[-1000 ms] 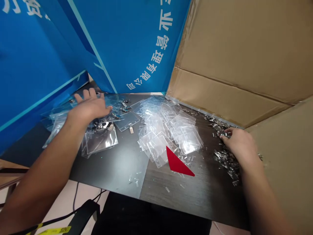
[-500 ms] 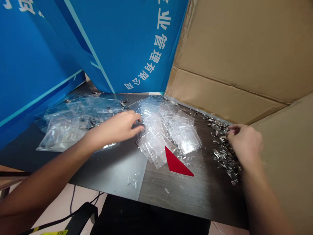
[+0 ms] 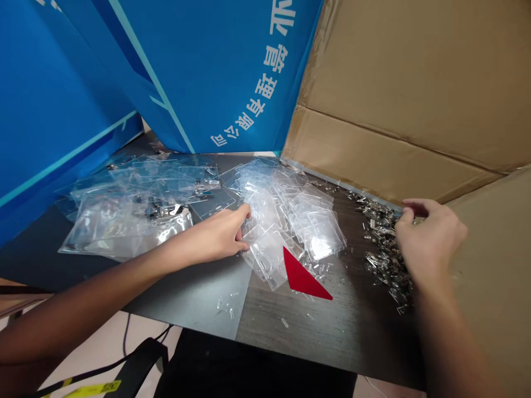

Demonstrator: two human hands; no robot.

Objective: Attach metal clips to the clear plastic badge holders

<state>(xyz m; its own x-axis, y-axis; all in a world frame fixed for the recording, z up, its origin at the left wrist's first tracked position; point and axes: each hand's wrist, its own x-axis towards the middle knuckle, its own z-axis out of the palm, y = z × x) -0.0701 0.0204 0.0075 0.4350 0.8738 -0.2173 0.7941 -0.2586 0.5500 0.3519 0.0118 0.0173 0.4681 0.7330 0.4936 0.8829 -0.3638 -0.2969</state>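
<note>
My left hand (image 3: 222,235) reaches to the left edge of a loose heap of clear plastic badge holders (image 3: 290,221) on the dark table (image 3: 348,326), its fingers curled and pinching one holder at the pile's near corner. My right hand (image 3: 431,237) hovers over a scatter of small metal clips (image 3: 384,249) at the right, thumb and fingers pinched together; what they hold is too small to see. A second spread of clear holders with metal clips fitted (image 3: 136,210) lies at the left.
Blue printed panels (image 3: 174,72) stand behind and to the left. Brown cardboard (image 3: 406,94) walls in the back right and right side. A red triangular piece (image 3: 302,276) lies near the middle. A black chair part and cable (image 3: 136,365) show below the table's front edge.
My left hand swung right from the finished holders at the left to the edge of the middle heap and pinched a holder. My right hand lifted slightly off the clips.
</note>
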